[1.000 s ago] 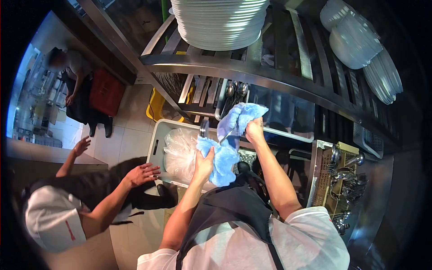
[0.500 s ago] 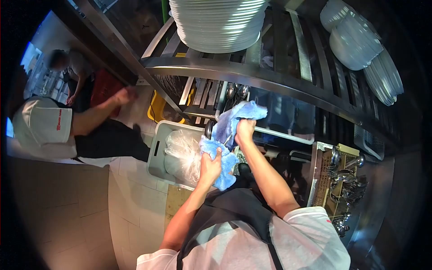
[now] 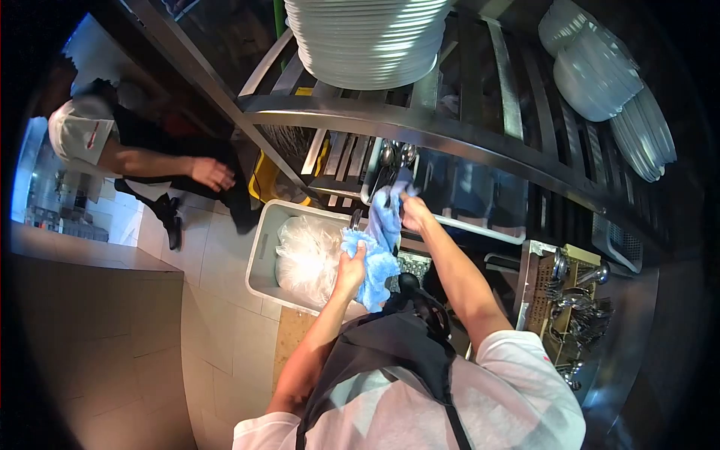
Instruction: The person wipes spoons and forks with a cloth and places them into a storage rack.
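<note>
My left hand [image 3: 350, 271] is closed around a fluffy blue cloth [image 3: 376, 264], thumb on top. Shiny rounded metal ends, like spoon heads [image 3: 356, 218], stick up just above the cloth; their lower parts are hidden. My right hand [image 3: 413, 213], a little further forward and to the right, grips the upper, twisted part of the same cloth. Just left of my left hand is a grey plastic tub [image 3: 257, 264] with a clear plastic bag [image 3: 304, 259] bunched inside it.
A metal rack [image 3: 390, 118] spans the front, bearing a tall plate stack [image 3: 367, 45] and white bowls [image 3: 596, 79]. Spoons [image 3: 397, 154] lie below it. At right stands a cutlery basket [image 3: 574, 300]. A yellow bin [image 3: 266, 180] and another person [image 3: 150, 161] are at left.
My right hand has drawn its part of the cloth lower and narrower; my left hand has shifted slightly up. The person at left has moved further back, with an arm stretched out.
</note>
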Tool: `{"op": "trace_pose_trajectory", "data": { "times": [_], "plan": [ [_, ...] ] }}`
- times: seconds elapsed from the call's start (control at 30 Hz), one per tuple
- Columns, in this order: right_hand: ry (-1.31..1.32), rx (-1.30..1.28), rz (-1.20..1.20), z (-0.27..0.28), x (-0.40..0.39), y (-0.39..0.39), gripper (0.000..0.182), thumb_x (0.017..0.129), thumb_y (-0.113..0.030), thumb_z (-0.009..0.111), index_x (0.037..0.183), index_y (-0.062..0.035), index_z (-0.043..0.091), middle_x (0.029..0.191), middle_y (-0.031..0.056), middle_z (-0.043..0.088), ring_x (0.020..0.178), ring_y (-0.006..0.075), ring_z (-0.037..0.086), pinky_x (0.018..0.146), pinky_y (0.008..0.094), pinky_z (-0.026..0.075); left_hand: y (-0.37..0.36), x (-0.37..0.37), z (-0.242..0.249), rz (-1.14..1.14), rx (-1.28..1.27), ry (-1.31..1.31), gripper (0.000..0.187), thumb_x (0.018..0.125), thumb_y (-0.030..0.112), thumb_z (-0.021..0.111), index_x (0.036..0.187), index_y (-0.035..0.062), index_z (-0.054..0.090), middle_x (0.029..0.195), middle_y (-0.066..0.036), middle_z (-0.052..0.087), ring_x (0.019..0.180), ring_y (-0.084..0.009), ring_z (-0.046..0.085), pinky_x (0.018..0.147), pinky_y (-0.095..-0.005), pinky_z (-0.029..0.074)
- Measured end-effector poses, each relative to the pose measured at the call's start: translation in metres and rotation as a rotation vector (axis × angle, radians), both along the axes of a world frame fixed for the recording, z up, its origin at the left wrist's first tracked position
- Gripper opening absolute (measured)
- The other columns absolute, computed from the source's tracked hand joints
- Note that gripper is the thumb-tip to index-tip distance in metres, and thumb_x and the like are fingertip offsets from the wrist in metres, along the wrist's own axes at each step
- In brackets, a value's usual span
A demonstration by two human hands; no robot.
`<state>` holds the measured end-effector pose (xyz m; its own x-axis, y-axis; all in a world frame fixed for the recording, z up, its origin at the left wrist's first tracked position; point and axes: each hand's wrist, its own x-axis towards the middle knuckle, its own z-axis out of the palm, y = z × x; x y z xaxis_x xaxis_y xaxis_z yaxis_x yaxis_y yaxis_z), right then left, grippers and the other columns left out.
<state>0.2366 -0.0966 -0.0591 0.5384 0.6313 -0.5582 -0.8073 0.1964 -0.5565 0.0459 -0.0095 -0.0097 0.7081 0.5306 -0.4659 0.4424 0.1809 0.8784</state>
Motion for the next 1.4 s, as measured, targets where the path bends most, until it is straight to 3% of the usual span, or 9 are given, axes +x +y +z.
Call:
{"op": "trace_pose_trajectory", "data": {
  "times": [0.27, 0.33, 0.67, 0.8, 0.87, 0.93, 1.07, 1.27, 1.4],
  "plan": [
    [-0.009, -0.07, 0.106, 0.027, -0.102, 0.003, 0.03, 0.086, -0.027, 0.045, 0.103, -0.0037, 0.053, 0.091, 0.0082, 0.058, 0.081, 0.0171, 0.057, 0.07, 0.0337, 0.047, 0.017, -0.008, -0.002, -0.101, -0.418, -0.053, 0.035, 0.081, 0.026, 0.049, 0.105, 0.0008, 0.049, 0.097, -0.008, 0.055, 0.087, -0.0166, 0.052, 0.078, -0.0288, 0.041],
    [-0.969, -0.521, -0.085, 0.024, -0.104, 0.006, 0.031, 0.084, -0.027, 0.049, 0.102, -0.0026, 0.053, 0.093, 0.0072, 0.059, 0.082, 0.0176, 0.056, 0.07, 0.0325, 0.045, 0.013, -0.003, -0.006, -0.192, -0.342, -0.039, 0.037, 0.08, 0.025, 0.05, 0.109, 0.0009, 0.047, 0.1, -0.008, 0.055, 0.088, -0.0171, 0.053, 0.078, -0.029, 0.041],
    [-0.43, 0.097, -0.638, 0.022, -0.043, -0.021, 0.018, 0.085, -0.004, 0.044, 0.103, -0.006, 0.048, 0.097, 0.0057, 0.054, 0.088, 0.0166, 0.052, 0.08, 0.0306, 0.042, -0.001, -0.019, 0.04, -0.125, -0.268, -0.219, 0.022, 0.082, 0.014, 0.052, 0.1, 0.0022, 0.05, 0.087, -0.003, 0.055, 0.078, -0.0107, 0.052, 0.067, -0.0255, 0.044],
    [-0.072, -0.057, -0.933, 0.068, -0.053, -0.002, 0.022, 0.087, -0.026, 0.045, 0.097, -0.0069, 0.05, 0.079, 0.0041, 0.056, 0.064, 0.0154, 0.054, 0.055, 0.0297, 0.047, -0.013, -0.002, 0.038, -0.141, 0.01, -0.123, 0.015, 0.082, 0.015, 0.053, 0.091, 0.0028, 0.053, 0.078, -0.001, 0.054, 0.068, -0.0086, 0.05, 0.06, -0.0248, 0.042],
    [-0.048, 0.198, -0.696, 0.058, -0.075, 0.002, 0.032, 0.086, -0.034, 0.044, 0.098, -0.0065, 0.052, 0.084, 0.0067, 0.056, 0.071, 0.0161, 0.055, 0.059, 0.0312, 0.047, -0.014, 0.007, 0.041, -0.144, 0.067, -0.127, 0.012, 0.082, 0.015, 0.053, 0.086, 0.003, 0.054, 0.072, 0.001, 0.053, 0.063, -0.0073, 0.046, 0.056, -0.0246, 0.04],
    [-0.667, -0.495, -0.697, -0.003, -0.08, 0.011, 0.032, 0.088, -0.026, 0.042, 0.108, -0.0011, 0.048, 0.099, 0.0095, 0.055, 0.085, 0.0185, 0.054, 0.073, 0.0343, 0.045, -0.017, 0.009, 0.045, -0.127, 0.051, -0.12, 0.012, 0.082, 0.014, 0.053, 0.086, 0.0026, 0.054, 0.072, 0.0, 0.053, 0.064, -0.0078, 0.047, 0.057, -0.0248, 0.04],
    [0.049, -0.046, -0.737, 0.051, -0.053, -0.003, 0.026, 0.088, -0.024, 0.044, 0.093, 0.0004, 0.052, 0.083, 0.0095, 0.058, 0.068, 0.0199, 0.057, 0.061, 0.0334, 0.048, -0.03, 0.01, 0.051, -0.05, 0.054, -0.141, 0.017, 0.082, 0.017, 0.053, 0.083, 0.0004, 0.056, 0.069, -0.003, 0.055, 0.063, -0.0103, 0.048, 0.058, -0.0284, 0.04],
    [-0.232, -0.714, -0.421, -0.035, -0.054, 0.01, 0.034, 0.084, -0.03, 0.049, 0.094, 0.0025, 0.053, 0.079, 0.0105, 0.058, 0.066, 0.0182, 0.056, 0.052, 0.0332, 0.045, -0.027, 0.019, 0.058, -0.011, 0.09, -0.028, 0.013, 0.081, 0.012, 0.052, 0.085, 0.0, 0.055, 0.077, -0.004, 0.055, 0.068, -0.0113, 0.049, 0.062, -0.0283, 0.041],
    [-0.097, -0.499, -0.305, 0.014, -0.096, 0.001, 0.037, 0.083, -0.032, 0.051, 0.097, 0.0026, 0.053, 0.083, 0.0113, 0.058, 0.077, 0.017, 0.055, 0.067, 0.0311, 0.043, -0.019, 0.019, 0.013, 0.018, 0.09, -0.027, 0.017, 0.082, 0.012, 0.051, 0.093, -0.0005, 0.053, 0.083, -0.005, 0.056, 0.073, -0.012, 0.05, 0.066, -0.0275, 0.041]
  ]
}}
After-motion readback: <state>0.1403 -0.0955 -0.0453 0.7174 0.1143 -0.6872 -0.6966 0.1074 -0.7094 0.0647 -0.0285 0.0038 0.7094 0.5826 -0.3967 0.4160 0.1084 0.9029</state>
